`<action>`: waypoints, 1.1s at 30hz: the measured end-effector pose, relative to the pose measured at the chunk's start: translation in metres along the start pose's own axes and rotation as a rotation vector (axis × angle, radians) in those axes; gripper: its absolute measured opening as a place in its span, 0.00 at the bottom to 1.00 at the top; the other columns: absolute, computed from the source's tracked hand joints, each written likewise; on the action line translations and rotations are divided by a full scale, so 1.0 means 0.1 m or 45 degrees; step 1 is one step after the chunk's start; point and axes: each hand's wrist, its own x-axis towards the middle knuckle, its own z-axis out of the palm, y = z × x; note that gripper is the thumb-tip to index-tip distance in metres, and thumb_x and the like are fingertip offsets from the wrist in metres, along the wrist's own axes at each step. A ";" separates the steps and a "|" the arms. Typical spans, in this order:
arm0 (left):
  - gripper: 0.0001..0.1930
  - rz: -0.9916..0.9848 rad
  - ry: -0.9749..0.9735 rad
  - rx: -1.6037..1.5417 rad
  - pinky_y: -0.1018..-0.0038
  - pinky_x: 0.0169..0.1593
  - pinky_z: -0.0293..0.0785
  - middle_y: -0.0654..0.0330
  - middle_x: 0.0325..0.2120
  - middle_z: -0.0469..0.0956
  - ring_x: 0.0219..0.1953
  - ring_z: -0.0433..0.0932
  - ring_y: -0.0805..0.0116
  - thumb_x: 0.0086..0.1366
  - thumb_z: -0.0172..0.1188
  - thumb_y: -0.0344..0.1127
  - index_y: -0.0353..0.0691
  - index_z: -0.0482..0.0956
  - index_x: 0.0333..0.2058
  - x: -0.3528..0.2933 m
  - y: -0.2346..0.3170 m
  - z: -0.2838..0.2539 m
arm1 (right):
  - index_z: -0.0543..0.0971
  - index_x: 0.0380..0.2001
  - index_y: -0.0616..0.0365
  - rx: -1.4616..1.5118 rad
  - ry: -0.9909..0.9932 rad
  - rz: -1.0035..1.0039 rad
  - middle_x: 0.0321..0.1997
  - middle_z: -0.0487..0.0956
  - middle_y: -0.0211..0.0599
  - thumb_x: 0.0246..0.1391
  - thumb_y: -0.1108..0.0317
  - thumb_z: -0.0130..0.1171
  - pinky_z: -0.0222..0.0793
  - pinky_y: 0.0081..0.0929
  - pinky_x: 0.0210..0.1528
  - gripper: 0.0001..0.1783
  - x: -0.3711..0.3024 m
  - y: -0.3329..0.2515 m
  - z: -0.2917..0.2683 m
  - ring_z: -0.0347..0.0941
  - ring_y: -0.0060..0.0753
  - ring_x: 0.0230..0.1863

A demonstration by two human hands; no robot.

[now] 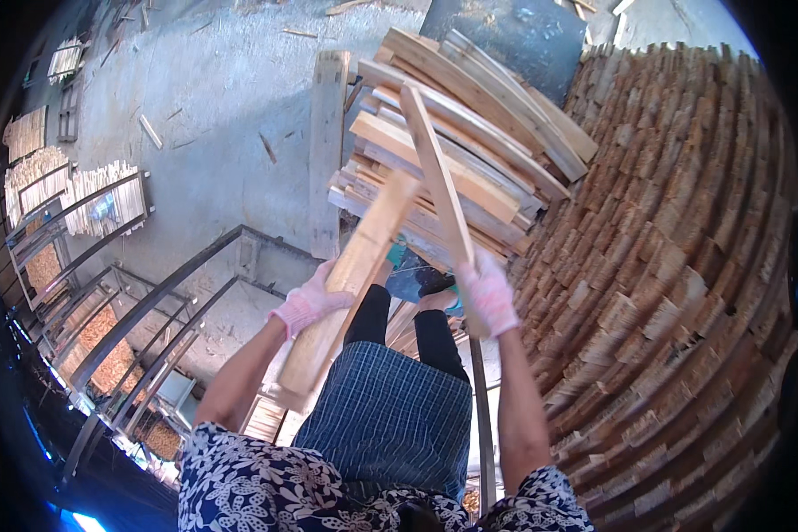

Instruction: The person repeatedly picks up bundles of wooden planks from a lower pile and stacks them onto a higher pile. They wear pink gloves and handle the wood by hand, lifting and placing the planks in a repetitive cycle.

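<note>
My left hand (315, 297), in a pink and white knit glove, is closed around a short, wide wooden board (356, 266). The board slants across my left side and is slightly blurred. In the same kind of glove, my right hand (489, 294) grips a long, narrow wooden plank (438, 173) near its lower end. That plank points up and away, its far end over a loose pile of boards (470, 146) in front of my feet. The two held pieces are apart at my hands; their far ends come close together.
A large stack of wood pieces (647, 266) fills the right side. Dark metal rails (164, 288) curve along the left, with bundles of sticks (106, 195) beyond. A dark panel (514, 40) lies behind the pile. Scraps are scattered on the concrete floor (222, 97).
</note>
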 end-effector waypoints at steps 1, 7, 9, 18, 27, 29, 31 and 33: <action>0.44 0.007 -0.026 -0.365 0.63 0.55 0.77 0.53 0.50 0.78 0.49 0.81 0.60 0.60 0.71 0.50 0.45 0.58 0.70 -0.10 -0.04 0.08 | 0.77 0.53 0.57 -0.003 0.007 0.163 0.42 0.81 0.52 0.64 0.57 0.53 0.73 0.41 0.52 0.20 -0.30 -0.21 0.04 0.79 0.49 0.48; 0.35 0.037 -0.351 -1.683 0.67 0.58 0.75 0.57 0.57 0.76 0.56 0.77 0.69 0.68 0.65 0.50 0.45 0.64 0.69 -0.19 0.44 0.67 | 0.65 0.69 0.59 0.873 -0.182 0.216 0.58 0.76 0.40 0.66 0.58 0.58 0.70 0.32 0.61 0.32 -1.10 -0.32 0.60 0.74 0.33 0.56; 0.35 0.034 -0.202 -1.576 0.66 0.60 0.73 0.56 0.58 0.76 0.59 0.75 0.66 0.70 0.62 0.54 0.43 0.64 0.69 -0.11 0.64 0.98 | 0.67 0.67 0.62 1.348 -0.182 0.436 0.57 0.77 0.41 0.64 0.54 0.62 0.72 0.30 0.61 0.35 -1.13 -0.43 0.69 0.75 0.32 0.56; 0.45 0.188 -0.139 -0.800 0.64 0.57 0.75 0.47 0.54 0.77 0.53 0.78 0.56 0.61 0.66 0.58 0.34 0.62 0.67 0.37 1.35 0.53 | 0.73 0.60 0.54 1.528 -0.357 0.650 0.52 0.82 0.44 0.57 0.41 0.68 0.80 0.52 0.52 0.37 -0.78 -0.35 0.78 0.82 0.44 0.48; 0.48 0.540 -0.327 -0.981 0.66 0.56 0.77 0.50 0.54 0.77 0.53 0.77 0.62 0.61 0.73 0.50 0.41 0.55 0.72 -0.96 1.55 0.07 | 0.63 0.66 0.46 1.505 -0.511 0.328 0.53 0.77 0.38 0.67 0.50 0.60 0.80 0.51 0.52 0.30 -2.40 -1.24 0.60 0.79 0.41 0.51; 0.48 0.666 -0.365 -1.063 0.66 0.55 0.77 0.52 0.53 0.77 0.52 0.77 0.62 0.62 0.72 0.48 0.43 0.53 0.72 -1.24 1.86 -0.09 | 0.53 0.72 0.50 1.333 -0.336 0.036 0.60 0.70 0.38 0.65 0.54 0.62 0.79 0.41 0.53 0.40 -2.52 -1.31 0.60 0.75 0.35 0.55; 0.47 0.888 -0.303 -1.016 0.67 0.55 0.77 0.54 0.53 0.76 0.53 0.77 0.63 0.63 0.72 0.47 0.44 0.52 0.72 -1.58 2.20 -0.22 | 0.46 0.76 0.49 1.316 -0.141 -0.157 0.64 0.68 0.37 0.64 0.58 0.63 0.75 0.33 0.56 0.48 -2.68 -1.47 0.48 0.69 0.31 0.60; 0.47 1.029 -0.327 -1.051 0.69 0.59 0.74 0.56 0.58 0.71 0.56 0.74 0.65 0.64 0.71 0.46 0.44 0.51 0.73 -1.97 2.42 -0.34 | 0.41 0.78 0.50 1.192 -0.003 -0.259 0.62 0.71 0.39 0.60 0.65 0.67 0.73 0.31 0.59 0.54 -2.98 -1.77 0.15 0.71 0.33 0.58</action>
